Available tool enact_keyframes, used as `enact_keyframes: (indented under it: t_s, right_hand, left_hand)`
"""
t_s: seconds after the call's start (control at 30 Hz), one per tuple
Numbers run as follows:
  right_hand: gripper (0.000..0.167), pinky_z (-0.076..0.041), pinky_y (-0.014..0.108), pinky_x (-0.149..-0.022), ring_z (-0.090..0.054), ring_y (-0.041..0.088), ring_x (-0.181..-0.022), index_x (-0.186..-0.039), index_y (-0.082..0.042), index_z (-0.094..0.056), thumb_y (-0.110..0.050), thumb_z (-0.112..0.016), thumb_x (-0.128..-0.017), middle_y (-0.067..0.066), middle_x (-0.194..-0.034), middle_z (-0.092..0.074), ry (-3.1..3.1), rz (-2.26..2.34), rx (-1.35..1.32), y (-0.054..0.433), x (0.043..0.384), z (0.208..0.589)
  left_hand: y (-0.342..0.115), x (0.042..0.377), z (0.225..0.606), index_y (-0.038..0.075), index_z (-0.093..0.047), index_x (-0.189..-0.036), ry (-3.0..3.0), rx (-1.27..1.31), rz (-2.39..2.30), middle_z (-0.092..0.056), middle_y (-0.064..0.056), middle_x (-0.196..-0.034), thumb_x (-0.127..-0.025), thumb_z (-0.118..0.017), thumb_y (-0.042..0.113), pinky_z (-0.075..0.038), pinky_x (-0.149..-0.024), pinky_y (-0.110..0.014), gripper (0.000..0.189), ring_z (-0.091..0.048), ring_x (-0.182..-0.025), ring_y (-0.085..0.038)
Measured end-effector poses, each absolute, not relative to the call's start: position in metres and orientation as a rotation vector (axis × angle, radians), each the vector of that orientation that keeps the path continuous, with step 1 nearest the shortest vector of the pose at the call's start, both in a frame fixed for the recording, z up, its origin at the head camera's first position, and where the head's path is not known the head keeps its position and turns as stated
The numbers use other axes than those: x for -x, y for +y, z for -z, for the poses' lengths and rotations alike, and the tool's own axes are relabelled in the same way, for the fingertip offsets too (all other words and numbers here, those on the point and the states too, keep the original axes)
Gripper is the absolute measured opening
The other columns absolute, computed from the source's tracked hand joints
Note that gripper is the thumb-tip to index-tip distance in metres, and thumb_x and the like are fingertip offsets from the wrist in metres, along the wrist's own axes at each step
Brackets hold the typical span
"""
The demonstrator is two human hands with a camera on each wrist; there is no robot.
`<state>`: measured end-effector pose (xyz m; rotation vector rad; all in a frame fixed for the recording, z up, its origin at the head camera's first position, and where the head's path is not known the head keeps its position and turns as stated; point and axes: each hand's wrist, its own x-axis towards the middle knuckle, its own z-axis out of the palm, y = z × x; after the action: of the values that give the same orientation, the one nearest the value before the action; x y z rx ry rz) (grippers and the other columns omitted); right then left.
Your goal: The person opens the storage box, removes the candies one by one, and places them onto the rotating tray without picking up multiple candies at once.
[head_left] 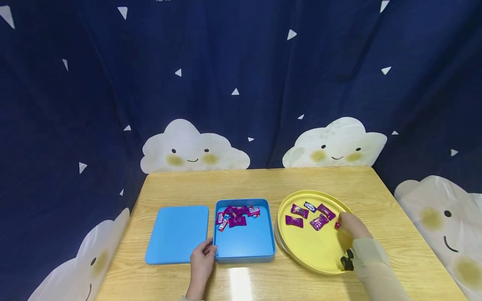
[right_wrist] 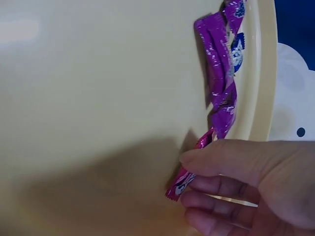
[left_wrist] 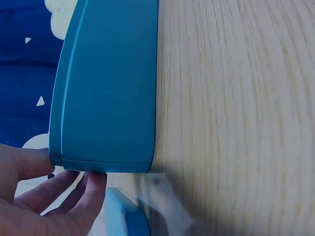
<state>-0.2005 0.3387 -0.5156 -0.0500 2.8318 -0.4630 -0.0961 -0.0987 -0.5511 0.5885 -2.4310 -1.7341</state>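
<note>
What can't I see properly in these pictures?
- Right wrist view: the middle of the pink-red candy, hidden by the thumb of the right hand.
- Right wrist view: part of the topmost purple candy, cut off by the top edge.
- Left wrist view: inside the blue box, hidden by its wall.
- Head view: writing on the blue-and-white candy, too small.

White glare on the wooden table [head_left: 241, 282], dimmer wrist views, broad soft shadow across the yellow tray [right_wrist: 108, 118].
</note>
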Motion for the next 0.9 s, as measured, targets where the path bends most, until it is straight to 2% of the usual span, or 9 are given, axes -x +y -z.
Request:
enact_keyframes:
  t_s: [0.1,0.3,0.47,0.73,0.9]
  right_hand:
    - [0.01,-0.045,0.036,-0.058,-0.049,0.021,-0.062,-0.075,0.001,-0.057,0.007,-0.056,-0.067,0.008,-0.069,-0.055,2.821,0.476,0.037,0.3394,0.2003,0.5187]
    - [0.003,-0.045,0.036,-0.06,-0.049,0.022,-0.065,-0.079,0.003,-0.057,0.003,-0.058,-0.076,0.009,-0.072,-0.055,2.815,0.482,0.005,0.3396,0.2008,0.5205]
    - [0.013,-0.046,0.039,-0.065,-0.051,0.025,-0.07,-0.085,0.004,-0.055,0.006,-0.057,-0.072,0.013,-0.078,-0.056,2.794,0.516,-0.042,0.3401,0.2001,0.5196]
    - [0.009,-0.046,0.04,-0.065,-0.05,0.024,-0.069,-0.083,0.005,-0.055,0.0,-0.059,-0.078,0.012,-0.076,-0.055,2.812,0.49,0.002,0.3409,0.1999,0.5202]
    - [0.011,-0.047,0.041,-0.067,-0.051,0.024,-0.07,-0.084,0.007,-0.055,0.001,-0.06,-0.076,0.012,-0.076,-0.056,2.813,0.495,0.016,0.3396,0.2003,0.5202]
  left_hand:
    - [-0.0989,0.0961,0.5516,-0.01,-0.059,-0.113,-2.436,-0.589,1.733,-0.064,-0.023,-0.099,-0.085,-0.06,0.0,-0.055,-0.067,-0.028,0.03,-0.063,-0.088,-0.029]
    - [-0.0992,0.0957,0.5518,-0.01,-0.059,-0.113,-2.435,-0.577,1.734,-0.064,-0.023,-0.099,-0.085,-0.06,0.0,-0.055,-0.066,-0.027,0.03,-0.063,-0.087,-0.028]
    - [-0.0989,0.0961,0.5512,-0.01,-0.059,-0.113,-2.433,-0.587,1.733,-0.064,-0.023,-0.098,-0.084,-0.06,-0.001,-0.055,-0.065,-0.026,0.03,-0.063,-0.086,-0.028]
    - [-0.0989,0.0966,0.5514,-0.01,-0.06,-0.112,-2.428,-0.585,1.733,-0.065,-0.023,-0.097,-0.084,-0.06,-0.001,-0.055,-0.065,-0.026,0.03,-0.064,-0.085,-0.028]
    - [-0.0991,0.096,0.5513,-0.011,-0.06,-0.112,-2.426,-0.57,1.73,-0.064,-0.024,-0.097,-0.083,-0.06,-0.002,-0.055,-0.065,-0.026,0.03,-0.064,-0.086,-0.028]
